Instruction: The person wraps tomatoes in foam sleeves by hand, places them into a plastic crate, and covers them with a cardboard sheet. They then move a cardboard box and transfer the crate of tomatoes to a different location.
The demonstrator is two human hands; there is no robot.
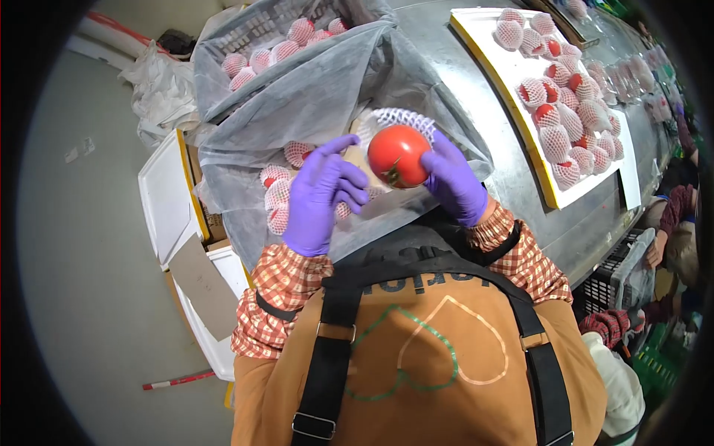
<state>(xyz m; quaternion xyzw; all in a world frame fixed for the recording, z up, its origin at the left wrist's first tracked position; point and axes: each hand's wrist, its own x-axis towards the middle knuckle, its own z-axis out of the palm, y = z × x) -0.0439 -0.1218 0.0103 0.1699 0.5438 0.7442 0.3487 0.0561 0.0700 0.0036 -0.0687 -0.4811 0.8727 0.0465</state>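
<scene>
A large red tomato with a green stem end is gripped in my right hand, which wears a purple glove. Around the tomato's far side shows a white foam net. My left hand, gloved in purple too, is apart from the tomato on its left. Its fingers are loosely bent and spread, and nothing is in them. Beneath both hands is a crate lined with grey plastic sheet. Netted tomatoes lie inside it, partly hidden by my left hand.
Another lined crate with netted tomatoes stands beyond. On the metal table, a white board with yellow edges bears several netted tomatoes. White boxes are at the left. Co-workers, one hand visible, are at the right.
</scene>
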